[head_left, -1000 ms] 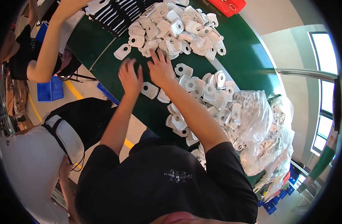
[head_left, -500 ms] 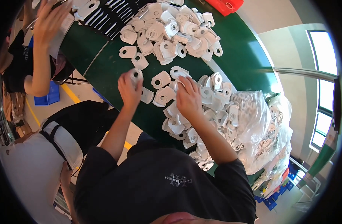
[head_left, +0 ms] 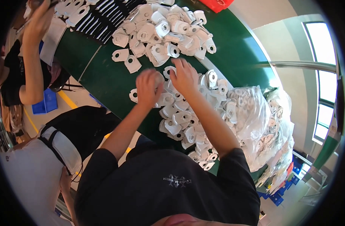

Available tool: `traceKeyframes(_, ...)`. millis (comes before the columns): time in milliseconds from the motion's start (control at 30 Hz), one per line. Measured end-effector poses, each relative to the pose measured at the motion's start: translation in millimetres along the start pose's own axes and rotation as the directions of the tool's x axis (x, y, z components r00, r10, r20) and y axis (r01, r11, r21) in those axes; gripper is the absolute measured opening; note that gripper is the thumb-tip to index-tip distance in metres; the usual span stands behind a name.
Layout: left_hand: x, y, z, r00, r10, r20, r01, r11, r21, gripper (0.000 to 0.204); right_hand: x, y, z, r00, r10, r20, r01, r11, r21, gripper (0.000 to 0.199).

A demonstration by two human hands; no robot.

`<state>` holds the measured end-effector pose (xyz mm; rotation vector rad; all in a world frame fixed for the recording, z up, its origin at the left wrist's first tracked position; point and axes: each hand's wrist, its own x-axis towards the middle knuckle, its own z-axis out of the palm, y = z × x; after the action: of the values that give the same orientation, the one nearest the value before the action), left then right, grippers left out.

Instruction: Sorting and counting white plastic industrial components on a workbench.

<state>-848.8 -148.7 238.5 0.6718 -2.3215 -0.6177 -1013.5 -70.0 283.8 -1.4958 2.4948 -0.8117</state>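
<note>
Many small white plastic parts lie in heaps on a green table. My left hand is curled around one white plastic part just above the table. My right hand is close beside it, fingers spread flat over a second heap of white parts, its fingertips touching a ring-shaped piece. Both hands meet near the middle of the table.
A clear plastic bag full of white parts bulges at the table's right end. Rows of black strips lie at the far left, where another person's arm is raised. A red bin stands at the back. A blue crate sits on the floor.
My left hand moved right with a white part in it. My right hand moved up from the near heap to meet it. The other person's arm has lifted higher.
</note>
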Motion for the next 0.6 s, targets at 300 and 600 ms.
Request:
traceKeyframes(300,80.0,-32.4,25.6,0.967,-0.056,0.247,-0.012,0.964,0.265,0.065,45.7,22.5,29.9,0.983,0.145,0.115,-0.117,0.969,-0.219,0.039)
traceKeyframes(600,50.6,-10.2,21.1,0.993,0.103,-0.064,-0.101,0.994,0.028,0.031,-26.9,35.1,-52.2,0.979,0.191,-0.072,-0.191,0.982,0.007,0.024)
